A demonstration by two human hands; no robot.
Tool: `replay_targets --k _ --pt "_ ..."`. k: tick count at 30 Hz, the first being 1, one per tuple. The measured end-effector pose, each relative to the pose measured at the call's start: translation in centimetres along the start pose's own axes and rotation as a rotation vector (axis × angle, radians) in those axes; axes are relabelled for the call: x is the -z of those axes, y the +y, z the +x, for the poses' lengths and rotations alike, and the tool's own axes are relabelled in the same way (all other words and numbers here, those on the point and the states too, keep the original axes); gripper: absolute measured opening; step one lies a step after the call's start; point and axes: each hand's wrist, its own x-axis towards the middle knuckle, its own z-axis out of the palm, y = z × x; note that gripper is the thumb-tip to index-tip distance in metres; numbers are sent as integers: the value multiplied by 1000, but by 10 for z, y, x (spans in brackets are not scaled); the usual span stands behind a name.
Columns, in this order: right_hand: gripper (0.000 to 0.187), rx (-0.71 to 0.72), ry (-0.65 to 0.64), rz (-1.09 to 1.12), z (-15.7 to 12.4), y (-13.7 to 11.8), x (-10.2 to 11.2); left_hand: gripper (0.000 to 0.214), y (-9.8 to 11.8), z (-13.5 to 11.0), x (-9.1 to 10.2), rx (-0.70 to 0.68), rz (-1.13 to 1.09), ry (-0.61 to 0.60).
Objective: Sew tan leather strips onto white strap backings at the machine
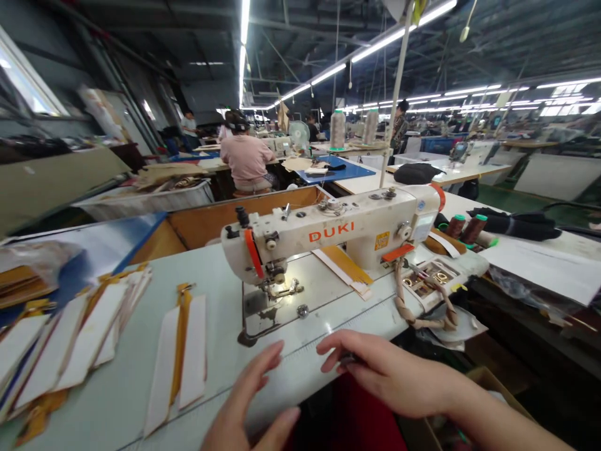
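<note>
Before the machine (328, 232), the left hand (236, 413) is raised, fingers reaching forward, released, thumb well apart. The right hand (394, 376), also before the machine, reaches inward, wrist bent, fingers curled round a small dark object (348, 359), mostly hidden; its direction cannot be told. Left of the machine lies a strip (191, 351), long axis running away from the person, metal-tipped end farthest.

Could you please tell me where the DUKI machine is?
In the head view, the DUKI machine stands centrally on the table, beyond the right hand and right of the strip pile.
</note>
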Motion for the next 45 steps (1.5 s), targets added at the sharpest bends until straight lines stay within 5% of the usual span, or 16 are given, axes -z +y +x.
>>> replay_targets --k 4,7,13,21,33,45 --pt "47 115 -122 83 12 -16 6 75 34 25 -43 29 -545 -320" --pt "35 80 -75 234 26 -3 12 62 40 42 -54 121 -667 -462" --pt "30 -97 226 500 59 52 19 52 27 76 -50 209 -402 -294" --pt "17 -129 445 128 90 107 8 27 14 97 -67 120 3 -144" --pt "29 70 499 -462 92 104 2 33 9 103 -70 26 481 -124" --pt "29 26 523 -549 91 104 9 35 20 96 -73 63 577 -128"
